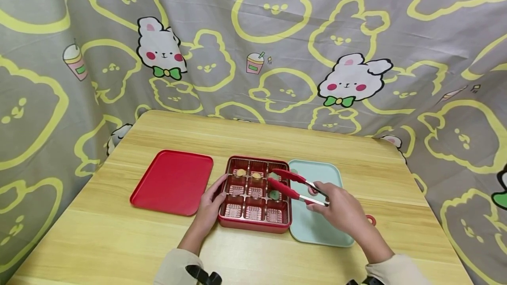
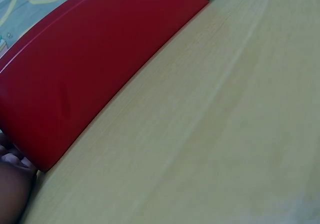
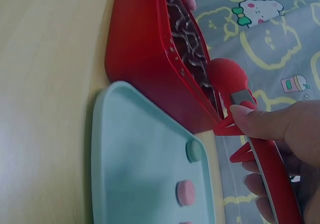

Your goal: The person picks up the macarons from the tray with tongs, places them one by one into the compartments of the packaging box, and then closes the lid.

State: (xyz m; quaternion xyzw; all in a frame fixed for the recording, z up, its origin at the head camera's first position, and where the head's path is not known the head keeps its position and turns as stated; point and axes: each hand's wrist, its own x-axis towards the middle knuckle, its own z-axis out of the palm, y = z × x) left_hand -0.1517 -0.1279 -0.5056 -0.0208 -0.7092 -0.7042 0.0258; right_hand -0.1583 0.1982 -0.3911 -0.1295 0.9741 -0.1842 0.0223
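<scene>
In the head view, a red box (image 1: 253, 224) with a clear divided insert stands mid-table. Two yellowish macarons (image 1: 240, 173) lie in its back-row left and middle compartments. A green macaron (image 1: 274, 195) sits in the right column's middle compartment; another green one (image 1: 273, 175) shows behind the tongs' tips in the back right. My left hand (image 1: 207, 208) rests against the box's left side, its fingers fairly straight at the rim. My right hand (image 1: 342, 208) grips red-tipped tongs (image 1: 286, 188), whose arms are spread above the right column with nothing between the tips.
A pale green tray (image 1: 317, 232) lies right of the box, touching or nearly so. On it are a pink macaron (image 3: 185, 192) and a green one (image 3: 193, 150). The red lid (image 1: 174, 181) lies left of the box. A patterned curtain (image 1: 277, 56) hangs behind the table.
</scene>
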